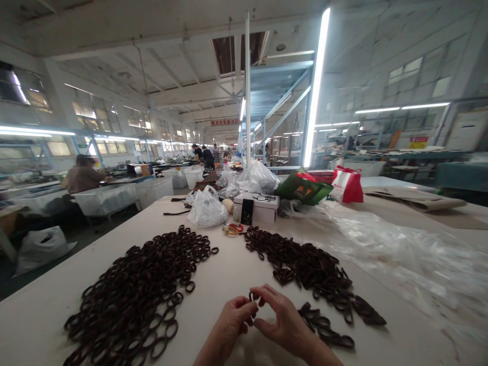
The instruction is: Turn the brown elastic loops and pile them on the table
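Low at the centre of the table, my left hand pinches a small dark brown loop between thumb and fingers. Facing it from the right is my right hand, its thumb and fingers spread apart around the loop, with the fingertips at its upper edge. Whether those fingertips press on the loop is hard to tell. A big heap of round dark loops spreads to the left of my hands. On the right lies a second pile of dark loops, which look flatter and more pointed.
Beyond the piles are scissors, a white plastic bag, a phone against a white box, a green bag and a red-white bag. Clear plastic sheeting covers the right side. A person sits far left.
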Available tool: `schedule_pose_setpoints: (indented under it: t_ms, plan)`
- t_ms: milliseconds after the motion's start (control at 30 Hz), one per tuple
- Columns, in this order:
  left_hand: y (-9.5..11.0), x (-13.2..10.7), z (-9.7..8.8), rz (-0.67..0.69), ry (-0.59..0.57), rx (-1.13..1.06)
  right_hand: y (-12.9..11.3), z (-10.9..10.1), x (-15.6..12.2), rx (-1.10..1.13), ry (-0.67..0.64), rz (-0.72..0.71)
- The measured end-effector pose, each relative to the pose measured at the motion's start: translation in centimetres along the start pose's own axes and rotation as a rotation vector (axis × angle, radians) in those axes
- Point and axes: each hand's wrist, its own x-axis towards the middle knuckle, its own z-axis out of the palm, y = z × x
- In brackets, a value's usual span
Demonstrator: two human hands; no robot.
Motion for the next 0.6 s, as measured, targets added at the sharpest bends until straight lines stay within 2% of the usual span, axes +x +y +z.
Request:
schedule_pose_setpoints:
  t_ms: [200,333,500,600]
  plan:
    - [0.4,-0.2,0.1,-0.002,-0.01,-0.005,0.4,0.5,0.3,-0.114,-0.014,0.0]
    - [0.4,-0.2,0.1,0.005,-0.02,-0.047,-0.1,0.1,0.3,-0.11,-0.026,0.013]
    - [-0.1,0.5,-0.4,0.01,-0.023,-0.176,-0.4,0.4,0.3,0.088,-0.012,0.061]
    - [-0.2,0.9,-0.5,0.045,0.008,-0.16,0.3,1.5,0.4,0.381,0.02,0.189]
